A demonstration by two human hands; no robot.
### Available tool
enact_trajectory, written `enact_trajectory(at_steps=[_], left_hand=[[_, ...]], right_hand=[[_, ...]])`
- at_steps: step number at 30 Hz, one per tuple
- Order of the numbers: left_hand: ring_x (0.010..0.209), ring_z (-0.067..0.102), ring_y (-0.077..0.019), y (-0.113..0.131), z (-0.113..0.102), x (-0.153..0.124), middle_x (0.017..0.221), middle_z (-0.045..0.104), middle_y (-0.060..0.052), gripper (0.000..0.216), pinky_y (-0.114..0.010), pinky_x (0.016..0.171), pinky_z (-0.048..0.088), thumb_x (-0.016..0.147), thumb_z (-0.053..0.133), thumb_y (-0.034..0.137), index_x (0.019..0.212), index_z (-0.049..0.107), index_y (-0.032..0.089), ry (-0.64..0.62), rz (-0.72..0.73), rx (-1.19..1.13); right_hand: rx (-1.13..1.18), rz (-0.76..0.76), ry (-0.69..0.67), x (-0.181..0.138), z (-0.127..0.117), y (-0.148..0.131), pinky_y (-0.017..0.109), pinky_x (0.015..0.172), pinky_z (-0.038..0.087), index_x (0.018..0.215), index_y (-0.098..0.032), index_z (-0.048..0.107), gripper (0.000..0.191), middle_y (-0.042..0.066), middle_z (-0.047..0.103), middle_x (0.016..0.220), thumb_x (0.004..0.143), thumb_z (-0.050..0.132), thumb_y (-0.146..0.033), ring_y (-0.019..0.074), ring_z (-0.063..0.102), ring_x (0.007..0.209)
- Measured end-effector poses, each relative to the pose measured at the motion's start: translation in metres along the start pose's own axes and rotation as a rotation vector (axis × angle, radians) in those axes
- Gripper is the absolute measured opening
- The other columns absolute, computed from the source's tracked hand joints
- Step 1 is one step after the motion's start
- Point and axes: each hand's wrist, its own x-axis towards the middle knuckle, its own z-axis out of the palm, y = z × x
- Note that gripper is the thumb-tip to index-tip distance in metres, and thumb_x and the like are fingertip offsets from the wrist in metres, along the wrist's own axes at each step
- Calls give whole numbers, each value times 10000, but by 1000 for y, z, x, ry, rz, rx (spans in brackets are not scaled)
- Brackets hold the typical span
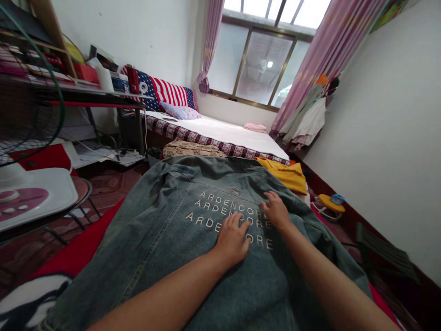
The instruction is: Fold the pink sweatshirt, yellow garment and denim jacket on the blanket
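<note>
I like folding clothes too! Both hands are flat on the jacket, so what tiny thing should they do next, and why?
Probably slide both hands outward to smooth the cloth. The left hand and right hand lie flat on the denim jacket, spread back-up on the red surface, gripping nothing.

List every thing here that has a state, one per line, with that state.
denim jacket: spread flat, back side up, lettering showing
left hand: open, palm down on the jacket
right hand: open, fingers pressing the jacket
yellow garment: lying crumpled beyond the jacket
curtains: drawn aside
window: looks shut
bed: made, pillows at its head
</note>
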Motion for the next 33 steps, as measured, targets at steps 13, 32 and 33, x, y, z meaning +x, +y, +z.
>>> enact_trajectory(at_steps=[13, 32, 33], left_hand=[[1416, 310, -326, 3, 6, 1, 1501, 410, -122, 437, -551, 1177, 201, 929, 456, 407, 1308, 563, 217, -108, 36, 65], [759, 650, -216, -6, 0, 7, 746, 701, -73, 187, -342, 747, 494, 702, 493, 105, 683, 668, 171, 70, -83, -270], [668, 624, -181, -7, -2, 7, 657, 663, -49, 206, -302, 663, 471, 687, 458, 72, 600, 613, 175, 130, -116, -332]], right_hand=[[-274, -140, -183, 81, 36, -13, 589, 1089, 222, 1335, -227, 574, 480, 125, 432, 1487, 949, 445, -483, 349, 345, 1374], [158, -438, -520, 121, 64, -150, 525, 1160, 189, 1528, -295, 258, 603, 62, 70, 1620, 982, 392, -513, 318, 89, 1478], [156, -454, -498, 111, 61, -143, 515, 1160, 199, 1522, -282, 280, 566, 66, 111, 1615, 1000, 354, -488, 297, 118, 1477]])
